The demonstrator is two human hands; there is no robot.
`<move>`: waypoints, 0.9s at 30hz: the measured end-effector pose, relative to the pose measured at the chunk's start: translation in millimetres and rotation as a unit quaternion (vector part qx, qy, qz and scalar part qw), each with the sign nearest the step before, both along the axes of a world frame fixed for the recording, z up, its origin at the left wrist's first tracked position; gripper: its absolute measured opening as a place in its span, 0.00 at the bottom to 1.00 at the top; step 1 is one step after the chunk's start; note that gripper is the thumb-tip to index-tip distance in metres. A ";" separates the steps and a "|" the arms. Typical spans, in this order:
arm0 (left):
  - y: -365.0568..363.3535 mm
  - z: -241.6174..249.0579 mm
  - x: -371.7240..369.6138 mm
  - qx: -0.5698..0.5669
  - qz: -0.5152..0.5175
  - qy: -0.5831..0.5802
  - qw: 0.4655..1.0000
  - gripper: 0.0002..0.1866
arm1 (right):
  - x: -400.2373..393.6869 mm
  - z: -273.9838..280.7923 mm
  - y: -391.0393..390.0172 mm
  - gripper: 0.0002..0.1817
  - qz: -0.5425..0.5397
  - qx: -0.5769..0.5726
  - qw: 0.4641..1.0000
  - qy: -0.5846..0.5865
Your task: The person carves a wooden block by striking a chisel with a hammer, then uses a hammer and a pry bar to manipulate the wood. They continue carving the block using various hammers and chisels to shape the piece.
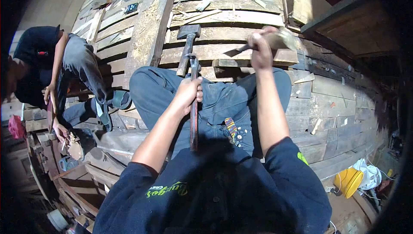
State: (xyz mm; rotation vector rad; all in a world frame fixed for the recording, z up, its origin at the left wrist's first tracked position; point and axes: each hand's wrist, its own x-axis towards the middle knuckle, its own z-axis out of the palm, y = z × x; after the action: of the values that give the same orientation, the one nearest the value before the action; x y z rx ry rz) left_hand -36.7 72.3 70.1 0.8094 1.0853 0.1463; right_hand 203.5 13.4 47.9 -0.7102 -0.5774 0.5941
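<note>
My left hand (pixel 188 94) is wrapped round a long reddish-brown bar (pixel 194 122) that stands upright between my legs. Its metal top overlaps the handle of a hammer (pixel 189 32), which lies on the planks with its blocky dark head away from me. Above my right knee, my right hand (pixel 261 47) is raised and closed on a flat-bladed tool (pixel 235 51). The tool's dark blade points left, and its pale other end is smeared by motion. Under that blade lies a short wood block (pixel 232 63).
A thick beam (pixel 150 27) with shavings lies ahead on the plank floor (pixel 331 109). To the left, another person (pixel 79 57) sits bent over, hands near a round piece (pixel 76 150). A wooden cabinet (pixel 352 27) stands right; a yellow container (pixel 348 182) is lower right.
</note>
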 end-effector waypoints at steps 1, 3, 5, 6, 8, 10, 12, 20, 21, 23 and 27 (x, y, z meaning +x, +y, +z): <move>0.5 -3.1 -4.3 0.012 -0.023 0.011 1.000 0.07 | -1.4 22.8 -12.6 0.17 -0.048 0.037 0.998 0.004; -2.0 0.1 -13.0 0.056 -0.076 0.047 0.994 0.07 | -5.3 60.5 -43.1 0.16 -0.048 0.059 0.997 -0.029; -2.6 -5.1 -20.1 0.102 -0.130 0.079 0.983 0.08 | -10.3 82.5 -74.4 0.18 -0.032 0.070 0.994 -0.078; -4.5 -5.7 -21.4 0.122 -0.149 0.099 0.976 0.09 | -16.4 91.6 -86.5 0.19 -0.019 0.067 0.993 -0.092; -5.5 -9.1 -19.4 0.033 -0.085 0.011 0.996 0.11 | -37.5 99.2 -107.8 0.22 -0.003 0.042 0.997 -0.066; -12.8 -1.5 -9.4 -0.019 -0.016 -0.024 0.999 0.13 | -63.5 94.4 -116.9 0.24 -0.012 0.031 0.997 -0.070; -16.6 5.9 -11.0 -0.075 0.002 -0.078 0.994 0.15 | -95.7 83.7 -116.4 0.25 -0.048 0.021 0.986 -0.159; -27.2 52.0 -31.5 -0.249 0.053 -0.172 0.952 0.20 | -152.8 103.7 -66.2 0.09 -0.024 0.038 0.735 -0.676; -28.6 72.7 -30.1 -0.251 0.086 -0.157 0.951 0.19 | -159.6 104.0 -59.6 0.08 -0.010 0.024 0.721 -0.693; -22.4 78.5 -35.0 -0.284 0.069 -0.193 0.937 0.12 | -168.4 98.8 -51.6 0.06 0.032 0.005 0.711 -0.703; -1.8 47.1 -40.2 0.003 0.027 -0.168 0.985 0.05 | -164.6 95.0 -59.0 0.17 0.104 -0.055 0.658 -0.744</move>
State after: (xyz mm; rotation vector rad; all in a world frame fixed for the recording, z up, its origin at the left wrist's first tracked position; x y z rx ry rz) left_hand -76.9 70.5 117.2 0.7308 0.7889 0.3208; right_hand 38.9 -45.6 143.0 -1.1919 -2.2079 0.1019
